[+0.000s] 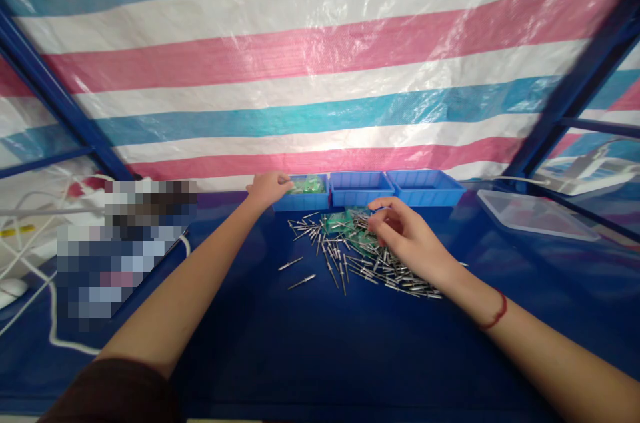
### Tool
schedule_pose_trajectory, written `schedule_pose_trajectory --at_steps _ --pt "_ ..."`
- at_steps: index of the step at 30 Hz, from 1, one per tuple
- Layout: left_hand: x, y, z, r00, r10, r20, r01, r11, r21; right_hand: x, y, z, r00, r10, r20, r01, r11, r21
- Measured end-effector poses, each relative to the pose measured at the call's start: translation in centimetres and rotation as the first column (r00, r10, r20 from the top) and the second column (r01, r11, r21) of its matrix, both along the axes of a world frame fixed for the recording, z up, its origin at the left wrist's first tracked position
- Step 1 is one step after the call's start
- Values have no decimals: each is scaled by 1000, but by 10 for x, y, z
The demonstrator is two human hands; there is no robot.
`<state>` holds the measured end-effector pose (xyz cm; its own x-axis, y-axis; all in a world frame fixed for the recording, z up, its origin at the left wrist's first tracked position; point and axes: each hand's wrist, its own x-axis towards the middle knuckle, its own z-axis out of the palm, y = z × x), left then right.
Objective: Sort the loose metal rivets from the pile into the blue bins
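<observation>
At the left end of the left blue bin (pixel 300 202) is my left hand (pixel 269 188), its fingers curled together at the rim; anything inside them is too small to make out. Green plastic packets (pixel 314 184) lie in that bin. My right hand (pixel 400 230) hovers over a pile of silver pop rivets (pixel 395 270), thumb and fingers bent into a pinch, with whatever they hold hidden. Under and beside its fingertips, more green plastic packets (pixel 340 222) lie among the rivets. Several rivets are spread loosely toward the left, including a single rivet (pixel 302 282) nearer me.
Two more blue bins, a middle bin (pixel 357 195) and a right bin (pixel 430 193), stand in the same row. A clear plastic lid (pixel 537 213) lies right. White cables (pixel 55 316) run at left, beside a blurred-out patch (pixel 120 256). Blue frame posts flank the striped sheet (pixel 320 70).
</observation>
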<state>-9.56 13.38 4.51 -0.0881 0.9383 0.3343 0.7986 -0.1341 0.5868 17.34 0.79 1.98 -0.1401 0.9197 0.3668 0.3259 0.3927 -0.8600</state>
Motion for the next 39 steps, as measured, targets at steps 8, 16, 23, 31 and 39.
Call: schedule_pose_trajectory --at_steps 8,16,23,31,39 --pt "40 -33 -5 862 -298 -410 389 908 157 16 14 3 856 -187 482 78 969 236" --pt "81 -49 -30 739 -517 -432 538 839 -83 9 10 0 827 -157 539 36 973 227" --pt "78 -44 -30 791 -574 -210 563 818 -117 9 8 1 826 -137 547 14 975 223" --pt "86 -61 -25 793 -568 221 582 813 3 7 7 1 863 -157 480 83 982 172" --pt "104 -86 -21 613 -563 554 557 806 202 3 1 3 980 -119 161 126 992 -32"
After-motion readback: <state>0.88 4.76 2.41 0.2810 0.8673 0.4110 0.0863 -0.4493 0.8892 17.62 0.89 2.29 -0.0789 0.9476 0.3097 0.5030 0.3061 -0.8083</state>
